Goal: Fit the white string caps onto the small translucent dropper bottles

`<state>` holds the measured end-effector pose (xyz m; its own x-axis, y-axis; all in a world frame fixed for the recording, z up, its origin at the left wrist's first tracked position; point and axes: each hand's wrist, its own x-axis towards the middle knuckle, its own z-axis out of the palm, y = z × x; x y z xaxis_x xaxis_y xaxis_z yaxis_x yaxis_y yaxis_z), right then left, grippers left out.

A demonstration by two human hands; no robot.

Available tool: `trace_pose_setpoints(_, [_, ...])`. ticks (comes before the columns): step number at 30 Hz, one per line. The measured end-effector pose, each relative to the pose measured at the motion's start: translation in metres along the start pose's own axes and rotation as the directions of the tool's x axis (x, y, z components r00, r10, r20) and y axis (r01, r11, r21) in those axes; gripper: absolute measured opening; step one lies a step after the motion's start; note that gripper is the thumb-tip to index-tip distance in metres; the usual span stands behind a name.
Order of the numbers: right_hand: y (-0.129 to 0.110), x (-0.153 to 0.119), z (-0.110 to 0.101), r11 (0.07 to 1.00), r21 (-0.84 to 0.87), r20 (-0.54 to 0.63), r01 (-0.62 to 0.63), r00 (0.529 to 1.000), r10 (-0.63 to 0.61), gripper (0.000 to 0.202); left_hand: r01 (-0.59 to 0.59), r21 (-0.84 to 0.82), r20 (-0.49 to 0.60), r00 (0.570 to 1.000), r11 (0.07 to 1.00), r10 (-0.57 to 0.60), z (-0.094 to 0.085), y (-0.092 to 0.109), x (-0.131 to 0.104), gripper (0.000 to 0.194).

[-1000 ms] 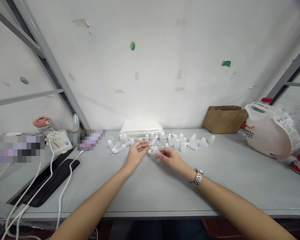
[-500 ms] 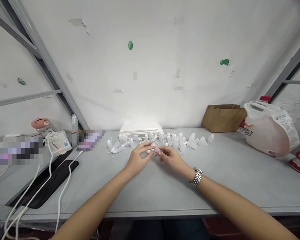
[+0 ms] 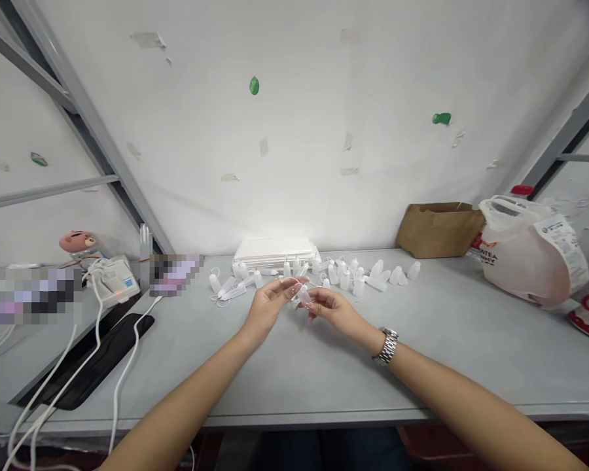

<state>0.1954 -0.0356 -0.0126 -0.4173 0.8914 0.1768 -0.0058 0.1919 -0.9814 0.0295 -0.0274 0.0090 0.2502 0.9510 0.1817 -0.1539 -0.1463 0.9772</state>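
Note:
A small translucent bottle [image 3: 303, 296] is held between my two hands over the middle of the grey table [image 3: 285, 373]. My left hand [image 3: 271, 304] pinches its upper left end, where a thin white strap shows. My right hand [image 3: 330, 309] has its thumb and fingers closed on the lower right side, and a metal watch [image 3: 387, 347] is on that wrist. Behind my hands lie several similar white bottles [image 3: 358, 285], some upright and some on their sides. A stack of white sheets or flat pieces [image 3: 275, 249] lies against the wall behind them.
At the right are a brown paper bag [image 3: 436, 230] and a white plastic bag [image 3: 525, 258]. On the left, a power strip [image 3: 118, 280], white cables [image 3: 127, 366], a black case-like object [image 3: 105, 360] and a pink bear figure [image 3: 77, 241] are in view.
The bottle between my hands has turned more upright and shifted slightly left. My left fingers have drawn closer together at its top, and my right fingers have moved a little left.

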Motion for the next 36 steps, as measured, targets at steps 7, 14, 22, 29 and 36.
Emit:
trace_pose_setpoints(7, [-0.004, 0.000, 0.006, 1.000, 0.024, -0.040, -0.020, 0.999, 0.021, 0.031, 0.144, -0.165, 0.045, 0.989, 0.976, -0.138, -0.003, -0.012, 0.004, 0.026])
trace_pose_setpoints(14, [0.000, 0.000, 0.012, 0.996, 0.081, -0.073, -0.028, 0.997, 0.034, 0.032, 0.229, -0.240, 0.109, 0.972, 0.943, -0.208, -0.005, -0.016, 0.005, 0.026])
trace_pose_setpoints(22, [-0.004, -0.004, 0.010, 0.943, 0.317, 0.164, -0.102, 0.985, 0.052, 0.028, 0.263, -0.168, 0.288, 0.935, 0.950, -0.208, -0.007, -0.005, 0.004, 0.026])
trace_pose_setpoints(29, [-0.006, -0.001, 0.007, 0.874, 0.454, 0.237, -0.174, 0.969, 0.070, 0.023, 0.219, -0.148, 0.242, 0.954, 0.964, -0.180, -0.004, -0.004, 0.004, 0.034])
trace_pose_setpoints(36, [-0.010, 0.000, 0.007, 0.909, 0.374, 0.158, -0.182, 0.979, 0.131, 0.024, 0.160, -0.226, 0.153, 0.980, 0.961, -0.127, -0.006, 0.000, 0.006, 0.037])
